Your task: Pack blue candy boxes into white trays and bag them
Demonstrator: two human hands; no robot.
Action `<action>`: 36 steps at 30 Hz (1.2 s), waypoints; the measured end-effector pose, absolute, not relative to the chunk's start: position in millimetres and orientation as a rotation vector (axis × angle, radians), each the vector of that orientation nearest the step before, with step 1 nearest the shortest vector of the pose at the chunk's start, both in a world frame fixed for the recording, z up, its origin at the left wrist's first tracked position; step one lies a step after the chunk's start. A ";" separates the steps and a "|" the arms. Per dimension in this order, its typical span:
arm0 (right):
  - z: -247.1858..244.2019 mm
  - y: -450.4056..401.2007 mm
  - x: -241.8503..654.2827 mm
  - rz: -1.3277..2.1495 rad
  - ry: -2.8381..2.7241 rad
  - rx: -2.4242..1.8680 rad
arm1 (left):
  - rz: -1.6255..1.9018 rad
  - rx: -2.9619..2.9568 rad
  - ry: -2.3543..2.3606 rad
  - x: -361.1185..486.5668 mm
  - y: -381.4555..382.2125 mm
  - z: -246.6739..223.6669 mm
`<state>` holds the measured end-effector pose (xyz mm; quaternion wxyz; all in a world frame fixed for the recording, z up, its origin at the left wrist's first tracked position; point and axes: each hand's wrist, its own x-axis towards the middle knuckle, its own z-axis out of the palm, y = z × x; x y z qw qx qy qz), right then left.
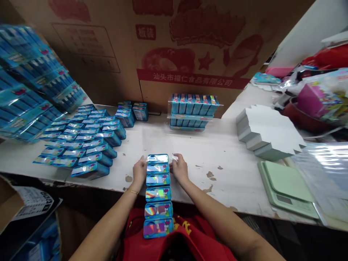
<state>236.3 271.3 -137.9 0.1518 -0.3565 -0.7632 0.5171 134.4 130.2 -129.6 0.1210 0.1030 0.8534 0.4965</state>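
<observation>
A column of several small blue boxes (158,194) runs from the table's front edge back toward my body, in what looks like clear plastic. My left hand (139,172) is closed on the left side of its far end, fingers partly hidden. On the right side of that end, my right hand (179,167) pinches the clear plastic (174,158). Beyond my hands, a clear pack of blue boxes (192,108) stands upright against the cardboard. Many loose blue boxes (91,158) lie in slanted rows on the left.
A large cardboard carton (108,87) backs the white table (190,152). Packed blue trays (24,105) stack at left. On the right are white card stacks (269,127), a green scale (288,181), plastic sheets (326,170) and a dark red bowl (296,114).
</observation>
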 end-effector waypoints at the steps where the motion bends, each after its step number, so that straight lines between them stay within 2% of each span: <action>1: -135.7 270.8 242.7 1.431 -2.273 -1.016 | 1.332 0.353 2.553 135.9 127.9 -126.5; 6: -118.8 268.7 259.8 0.779 -2.767 -0.912 | 0.563 0.644 2.801 146.6 117.7 -109.6; 8: -111.6 271.0 256.8 0.503 -2.822 -0.740 | 0.507 0.772 2.876 147.6 116.5 -105.5; 11: -101.7 279.1 245.5 0.274 -2.852 -0.470 | 0.674 1.035 3.008 140.8 119.4 -101.6; 17: -71.4 293.0 229.6 0.465 -3.010 -0.476 | 0.923 1.006 2.929 123.8 125.4 -91.9; 21: -53.4 292.4 229.8 0.419 -2.967 -0.585 | 1.000 0.932 2.896 125.1 125.0 -88.2; 26: -71.3 296.2 244.3 0.616 -2.948 -0.475 | 1.133 0.776 2.761 117.3 129.1 -84.0; 28: -83.0 294.9 250.2 0.611 -2.939 -0.377 | 1.086 0.799 2.752 113.3 131.6 -78.9; 33: -92.0 282.9 245.9 0.284 -2.851 -0.416 | 0.701 1.011 2.964 116.0 133.4 -65.4; 36: -88.3 277.9 241.5 0.320 -2.792 -0.459 | 0.476 1.227 3.061 123.8 128.8 -64.0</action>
